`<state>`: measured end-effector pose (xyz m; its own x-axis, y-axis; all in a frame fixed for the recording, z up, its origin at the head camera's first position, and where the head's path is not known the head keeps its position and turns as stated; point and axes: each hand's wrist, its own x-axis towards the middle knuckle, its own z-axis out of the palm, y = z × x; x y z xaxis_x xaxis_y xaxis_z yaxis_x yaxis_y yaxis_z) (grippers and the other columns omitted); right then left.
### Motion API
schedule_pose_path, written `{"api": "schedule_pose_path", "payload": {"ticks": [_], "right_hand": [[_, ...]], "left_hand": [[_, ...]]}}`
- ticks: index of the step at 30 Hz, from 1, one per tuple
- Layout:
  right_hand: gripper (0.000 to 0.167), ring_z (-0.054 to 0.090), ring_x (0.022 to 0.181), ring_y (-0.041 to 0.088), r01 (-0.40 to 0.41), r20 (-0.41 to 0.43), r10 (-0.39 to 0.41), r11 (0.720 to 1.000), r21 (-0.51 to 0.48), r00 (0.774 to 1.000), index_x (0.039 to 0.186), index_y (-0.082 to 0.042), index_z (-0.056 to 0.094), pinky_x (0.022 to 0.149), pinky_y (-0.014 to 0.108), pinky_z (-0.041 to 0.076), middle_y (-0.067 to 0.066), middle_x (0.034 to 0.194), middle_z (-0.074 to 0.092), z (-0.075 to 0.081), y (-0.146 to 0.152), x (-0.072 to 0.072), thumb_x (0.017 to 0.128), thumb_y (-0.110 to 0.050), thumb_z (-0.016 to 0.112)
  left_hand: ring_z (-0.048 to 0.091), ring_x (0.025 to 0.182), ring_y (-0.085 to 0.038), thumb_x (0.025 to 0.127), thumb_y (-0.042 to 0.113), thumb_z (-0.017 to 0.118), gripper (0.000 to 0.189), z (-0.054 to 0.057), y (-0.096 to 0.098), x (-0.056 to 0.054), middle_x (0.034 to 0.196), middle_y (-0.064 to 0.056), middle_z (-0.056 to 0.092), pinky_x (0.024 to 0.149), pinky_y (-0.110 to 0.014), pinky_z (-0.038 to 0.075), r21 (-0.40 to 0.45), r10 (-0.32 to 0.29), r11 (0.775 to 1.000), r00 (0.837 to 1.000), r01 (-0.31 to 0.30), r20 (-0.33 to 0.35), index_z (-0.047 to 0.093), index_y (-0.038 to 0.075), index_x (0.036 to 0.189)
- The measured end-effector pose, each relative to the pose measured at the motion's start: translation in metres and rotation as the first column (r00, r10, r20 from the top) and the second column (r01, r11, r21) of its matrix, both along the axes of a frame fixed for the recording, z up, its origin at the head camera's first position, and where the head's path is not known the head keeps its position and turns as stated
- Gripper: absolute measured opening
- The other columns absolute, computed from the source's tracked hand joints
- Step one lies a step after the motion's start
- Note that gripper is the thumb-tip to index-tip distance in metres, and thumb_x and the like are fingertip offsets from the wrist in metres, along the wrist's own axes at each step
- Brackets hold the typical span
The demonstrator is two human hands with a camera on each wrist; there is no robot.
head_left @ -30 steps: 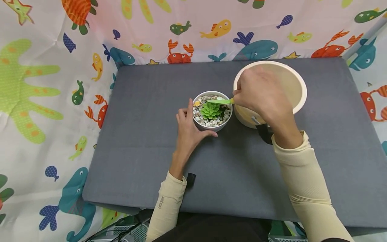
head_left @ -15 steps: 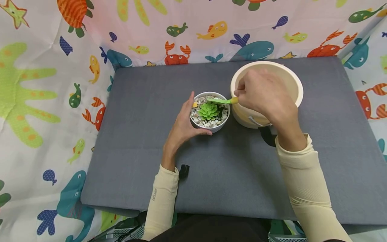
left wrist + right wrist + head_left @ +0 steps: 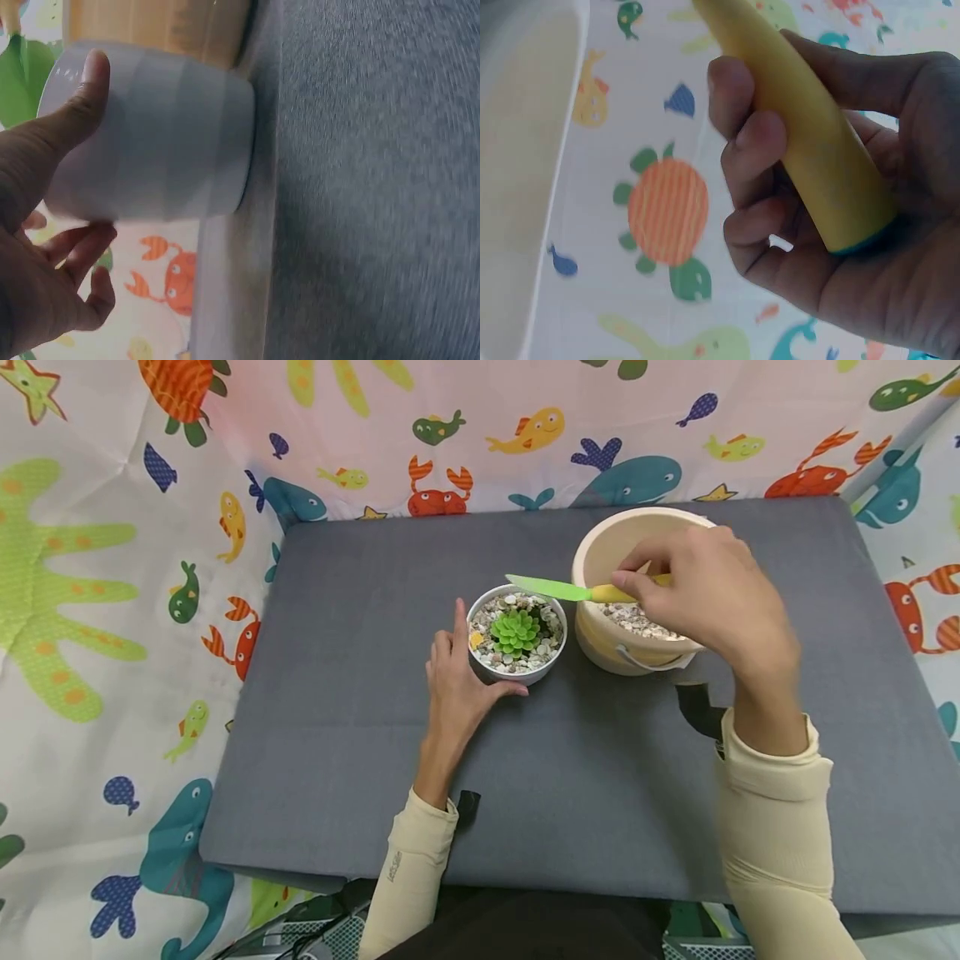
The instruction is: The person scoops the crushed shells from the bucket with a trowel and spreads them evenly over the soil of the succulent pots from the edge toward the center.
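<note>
A white flowerpot [image 3: 527,677] stands on the grey table, filled with small pebbles around a green succulent [image 3: 514,632]. My left hand [image 3: 459,683] grips the pot from its near left side, thumb in front and fingers around the left; in the left wrist view the thumb [image 3: 91,82] lies on the pot wall. My right hand [image 3: 708,597] holds a small trowel by its yellow handle [image 3: 810,142], fingers wrapped round it. The trowel's green blade [image 3: 553,588] points left, overlapping the pot's far rim. Beneath the right hand, a cream bucket [image 3: 600,647] contains pebbles [image 3: 641,622].
The bucket stands just right of the pot, its wire handle [image 3: 652,667] hanging at the front. Grey cloth covers the table [image 3: 360,693]. A curtain [image 3: 480,477] printed with sea animals hangs behind and at both sides.
My right hand has lifted the trowel from the pot's pebbles and moved right, so the pebbles inside the bucket now show. The left hand keeps hold of the pot, which sits nearly where it was.
</note>
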<state>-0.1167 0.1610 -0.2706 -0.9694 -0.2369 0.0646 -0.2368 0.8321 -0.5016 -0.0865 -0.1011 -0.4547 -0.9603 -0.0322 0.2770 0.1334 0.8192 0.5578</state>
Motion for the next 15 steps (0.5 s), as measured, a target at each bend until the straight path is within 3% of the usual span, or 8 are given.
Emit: {"api": "schedule_pose_path", "payload": {"ticks": [2, 4, 7, 10, 12, 15], "right_hand": [[0.022, 0.051, 0.070, 0.018, 0.050, -0.045, -0.052, 0.998, -0.041, 0.998, 0.106, -0.009, 0.083, 0.055, 0.028, 0.035, 0.014, 0.084, 0.074, 0.002, 0.013, 0.005, 0.097, -0.025, 0.073], [0.023, 0.048, 0.071, 0.013, 0.100, -0.105, -0.106, 0.993, -0.063, 0.989, 0.107, -0.006, 0.083, 0.054, 0.021, 0.033, 0.019, 0.087, 0.075, 0.004, 0.027, 0.009, 0.095, -0.023, 0.075], [0.023, 0.043, 0.068, 0.001, 0.180, -0.158, -0.190, 0.981, -0.074, 0.969, 0.104, 0.000, 0.082, 0.056, 0.013, 0.030, 0.025, 0.090, 0.074, 0.007, 0.045, 0.012, 0.094, -0.019, 0.076], [0.025, 0.039, 0.067, -0.005, 0.242, -0.151, -0.248, 0.969, -0.054, 0.957, 0.105, 0.003, 0.081, 0.056, 0.010, 0.030, 0.029, 0.093, 0.074, 0.006, 0.059, 0.012, 0.095, -0.019, 0.075], [0.027, 0.039, 0.067, -0.003, 0.269, -0.129, -0.272, 0.962, -0.035, 0.954, 0.107, 0.004, 0.080, 0.055, 0.011, 0.030, 0.030, 0.095, 0.074, 0.004, 0.066, 0.011, 0.096, -0.020, 0.073], [0.029, 0.046, 0.074, 0.010, 0.302, -0.106, -0.300, 0.953, 0.006, 0.948, 0.108, 0.005, 0.079, 0.053, 0.014, 0.030, 0.031, 0.097, 0.073, -0.002, 0.075, 0.010, 0.097, -0.020, 0.072]], "left_hand": [[0.052, 0.095, -0.028, 0.049, 0.049, 0.103, 0.153, 0.001, -0.005, -0.002, 0.109, -0.016, 0.053, 0.086, -0.050, 0.051, 0.053, -0.044, 0.998, 0.999, 0.043, 0.022, 0.015, 0.016, 0.169], [0.056, 0.113, -0.029, 0.051, 0.043, 0.104, 0.153, 0.002, -0.012, -0.008, 0.127, -0.017, 0.054, 0.100, -0.052, 0.052, 0.129, -0.127, 0.984, 0.991, 0.120, 0.047, 0.010, 0.020, 0.170], [0.042, 0.149, -0.027, 0.055, 0.035, 0.105, 0.154, 0.003, -0.021, -0.021, 0.162, -0.015, 0.038, 0.121, -0.053, 0.041, 0.256, -0.288, 0.931, 0.954, 0.259, 0.083, 0.003, 0.025, 0.170], [0.024, 0.162, -0.022, 0.057, 0.033, 0.105, 0.154, 0.002, -0.025, -0.032, 0.176, -0.004, 0.020, 0.130, -0.052, 0.029, 0.343, -0.395, 0.876, 0.912, 0.339, 0.109, 0.000, 0.032, 0.170], [0.027, 0.161, -0.020, 0.057, 0.034, 0.105, 0.154, 0.001, -0.024, -0.033, 0.175, -0.002, 0.023, 0.130, -0.051, 0.030, 0.352, -0.390, 0.877, 0.913, 0.328, 0.120, 0.000, 0.034, 0.169], [0.039, 0.153, -0.025, 0.055, 0.039, 0.106, 0.155, 0.001, -0.014, -0.027, 0.167, -0.010, 0.037, 0.124, -0.052, 0.038, 0.297, -0.302, 0.918, 0.949, 0.262, 0.095, 0.001, 0.034, 0.169]]}}
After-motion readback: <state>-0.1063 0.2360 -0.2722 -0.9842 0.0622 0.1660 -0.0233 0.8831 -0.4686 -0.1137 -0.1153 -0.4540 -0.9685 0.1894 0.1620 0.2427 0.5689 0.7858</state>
